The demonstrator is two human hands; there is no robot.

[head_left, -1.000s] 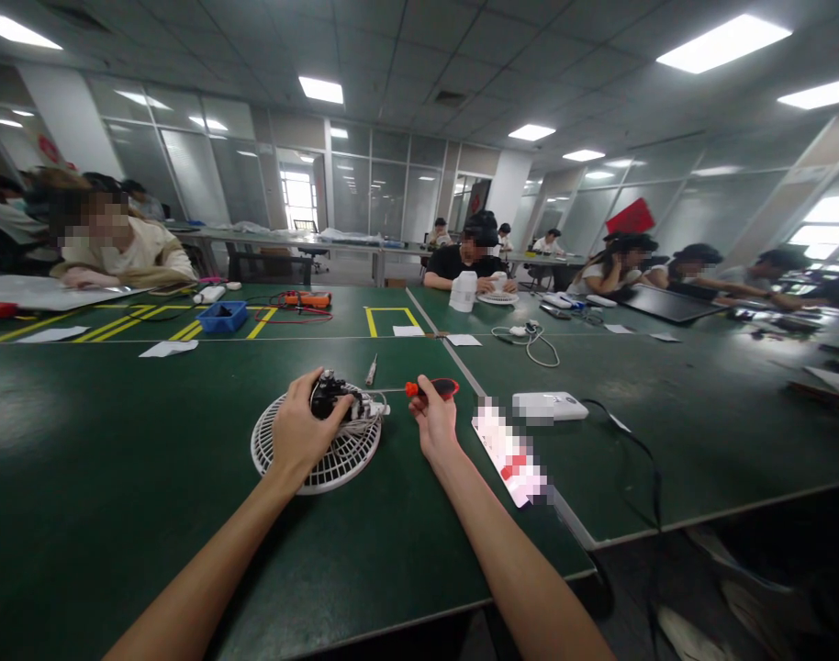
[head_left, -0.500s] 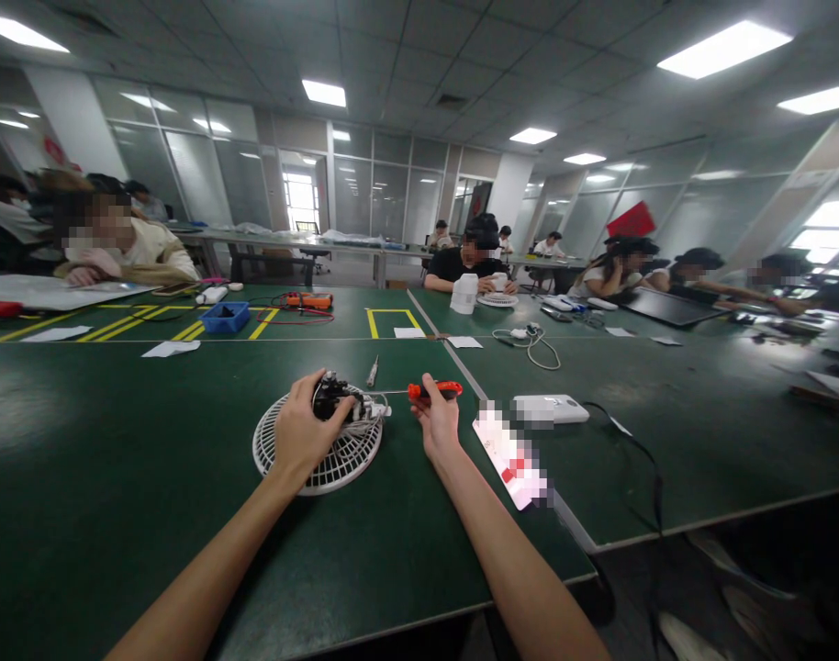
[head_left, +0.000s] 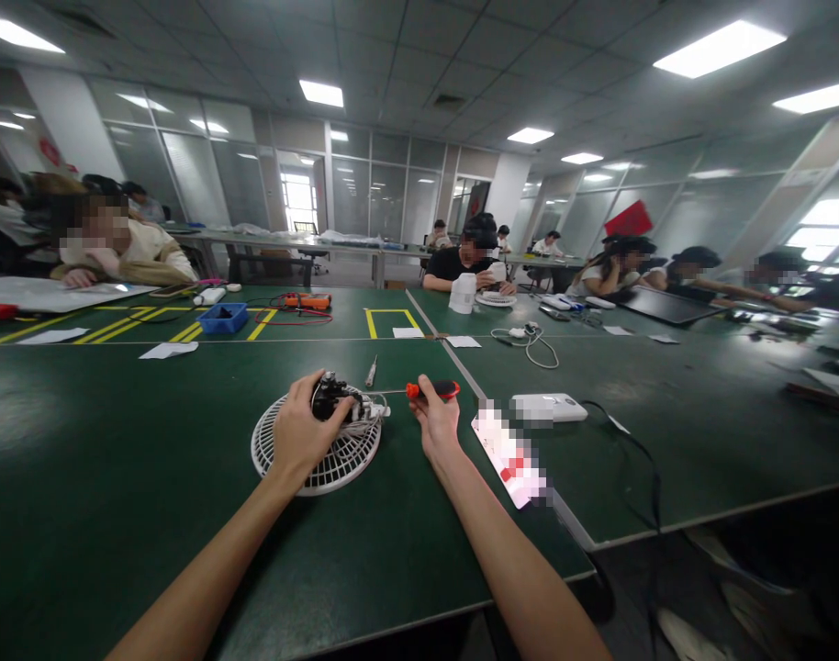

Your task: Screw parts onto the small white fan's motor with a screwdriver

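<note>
Lying on the green table is a round white fan grille (head_left: 343, 468) with a black motor (head_left: 329, 398) and pale wires on top. My left hand (head_left: 302, 427) is closed around the motor, fingers over its far side and thumb on the near side. To the right, my right hand (head_left: 436, 418) pinches an orange-and-black screwdriver (head_left: 451, 390) by its handle. Its shaft points left and reaches the wires and white parts beside the motor; what the tip touches is too small to tell. A slim, clear-handled screwdriver (head_left: 371, 371) lies just beyond the grille.
A white power bank (head_left: 549, 408) with a black cable and a pink-white card (head_left: 506, 459) lie right of my hand. Farther off are a blue bin (head_left: 223, 319), an orange meter (head_left: 307, 302) and a coiled cable (head_left: 530, 340). Several people sit around the tables.
The whole view shifts very slightly. Both hands, the motor and the screwdriver keep nearly the same places relative to each other.
</note>
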